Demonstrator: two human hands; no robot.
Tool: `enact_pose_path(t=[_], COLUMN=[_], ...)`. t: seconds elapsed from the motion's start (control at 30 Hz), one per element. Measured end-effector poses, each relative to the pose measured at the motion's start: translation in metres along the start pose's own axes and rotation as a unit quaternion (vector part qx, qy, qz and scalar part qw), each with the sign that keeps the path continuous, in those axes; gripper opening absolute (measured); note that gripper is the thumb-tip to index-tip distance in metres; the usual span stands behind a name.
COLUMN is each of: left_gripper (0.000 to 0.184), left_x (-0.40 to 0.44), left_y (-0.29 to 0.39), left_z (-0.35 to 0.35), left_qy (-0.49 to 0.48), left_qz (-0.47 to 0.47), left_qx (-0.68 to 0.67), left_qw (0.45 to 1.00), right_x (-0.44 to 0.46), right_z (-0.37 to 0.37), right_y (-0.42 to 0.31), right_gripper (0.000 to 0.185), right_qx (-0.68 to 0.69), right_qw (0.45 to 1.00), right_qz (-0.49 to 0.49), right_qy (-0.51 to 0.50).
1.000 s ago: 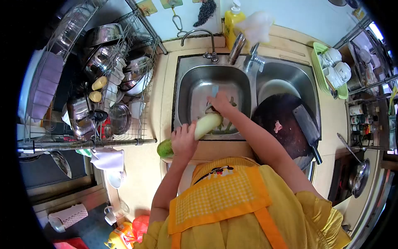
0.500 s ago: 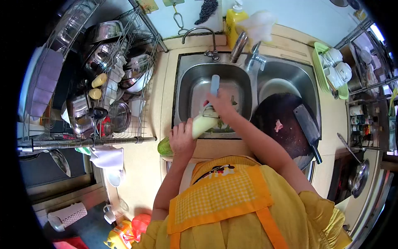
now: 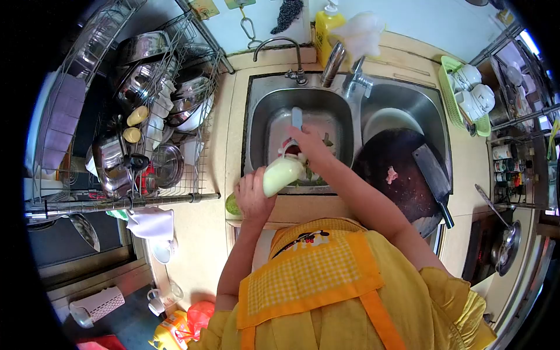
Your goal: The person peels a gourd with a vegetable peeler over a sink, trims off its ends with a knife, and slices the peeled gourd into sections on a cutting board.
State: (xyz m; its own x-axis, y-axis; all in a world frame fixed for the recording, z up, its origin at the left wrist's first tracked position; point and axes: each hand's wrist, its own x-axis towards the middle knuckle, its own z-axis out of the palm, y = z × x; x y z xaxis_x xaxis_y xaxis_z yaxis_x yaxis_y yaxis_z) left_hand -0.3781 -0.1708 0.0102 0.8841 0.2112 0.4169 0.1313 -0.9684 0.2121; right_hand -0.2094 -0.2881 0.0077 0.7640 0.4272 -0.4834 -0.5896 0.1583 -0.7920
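My left hand (image 3: 254, 195) is wrapped round a long gourd (image 3: 281, 177) at the sink's front edge. Its flesh is bare and pale toward the sink, while green skin shows at the end left of my hand. My right hand (image 3: 310, 144) grips a peeler (image 3: 297, 118) over the left basin, its light grey handle pointing away from me. The peeler's head is near the far end of the gourd; whether the blade touches it, I cannot tell. Green peelings (image 3: 328, 140) lie in the left basin (image 3: 271, 105), partly hidden by my right hand.
A dark round chopping board (image 3: 376, 154) lies over the right basin, bearing a cleaver (image 3: 431, 175) and a scrap of meat (image 3: 391, 175). Taps (image 3: 333, 65) rise behind the basins. A rack of pots (image 3: 143, 76) stands left; a green basket of bowls (image 3: 481, 125) sits right.
The gourd has turned in my left hand, and its pale end points more toward me. My right hand and the peeler have shifted slightly left.
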Motion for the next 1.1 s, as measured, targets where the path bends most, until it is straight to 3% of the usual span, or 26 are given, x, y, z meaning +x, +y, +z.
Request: enact_pose_path(t=[0.03, 0.07, 0.13, 0.2, 0.27, 0.47, 0.57, 0.6, 0.7, 0.8, 0.9, 1.0, 1.1], left_gripper=[0.058, 0.058, 0.054, 0.056, 0.057, 0.056, 0.059, 0.061, 0.061, 0.063, 0.067, 0.067, 0.066], left_x=[-0.002, -0.002, 0.004, 0.006, 0.006, 0.013, 0.013, 0.013, 0.003, 0.003, 0.003, 0.006, 0.005], left_y=[-0.001, -0.002, -0.002, 0.003, 0.003, 0.011, 0.016, 0.018, 0.017, 0.010, 0.005, 0.005, 0.007], left_z=[0.000, 0.000, -0.004, -0.011, -0.012, -0.015, -0.015, -0.017, -0.019, -0.025, -0.025, -0.022, -0.019], left_qy=[0.014, 0.028, 0.074, 0.110, 0.065, -0.054, -0.093, -0.109, -0.104, -0.095, -0.153, -0.174, -0.174], left_qz=[0.014, 0.029, 0.074, 0.095, 0.060, -0.029, -0.054, -0.062, -0.046, -0.077, -0.165, -0.188, -0.190], left_qx=[-0.019, -0.038, -0.100, -0.114, -0.112, -0.058, -0.025, -0.018, -0.005, -0.076, -0.162, -0.204, -0.244], left_qw=[1.000, 0.998, 0.989, 0.983, 0.990, 0.996, 0.994, 0.992, 0.994, 0.990, 0.961, 0.945, 0.935], right_x=[0.014, 0.033, 0.067, 0.050, 0.015, -0.046, -0.038, -0.036, -0.007, 0.068, 0.007, -0.035, -0.010], right_z=[-0.007, -0.022, -0.055, -0.058, -0.038, 0.010, 0.019, 0.015, -0.005, -0.062, -0.021, 0.015, 0.021], right_y=[0.014, 0.035, 0.068, 0.055, 0.012, -0.039, -0.015, -0.017, -0.030, 0.024, -0.013, -0.035, -0.008], right_gripper=[0.026, 0.026, 0.027, 0.028, 0.021, 0.021, 0.023, 0.024, 0.023, 0.024, 0.024, 0.025, 0.032], right_qx=[-0.024, -0.157, -0.409, -0.212, 0.021, 0.098, -0.073, -0.145, -0.207, -0.148, 0.124, 0.085, 0.073], right_qw=[1.000, 0.987, 0.906, 0.975, 0.999, 0.989, 0.954, 0.942, 0.946, 0.981, 0.991, 0.996, 0.996], right_qz=[-0.005, -0.020, -0.051, -0.035, 0.036, -0.111, -0.289, -0.298, -0.170, -0.033, 0.001, -0.035, -0.020], right_qy=[0.004, 0.037, 0.101, 0.063, 0.034, 0.029, 0.039, 0.057, 0.184, 0.124, 0.047, 0.000, 0.056])
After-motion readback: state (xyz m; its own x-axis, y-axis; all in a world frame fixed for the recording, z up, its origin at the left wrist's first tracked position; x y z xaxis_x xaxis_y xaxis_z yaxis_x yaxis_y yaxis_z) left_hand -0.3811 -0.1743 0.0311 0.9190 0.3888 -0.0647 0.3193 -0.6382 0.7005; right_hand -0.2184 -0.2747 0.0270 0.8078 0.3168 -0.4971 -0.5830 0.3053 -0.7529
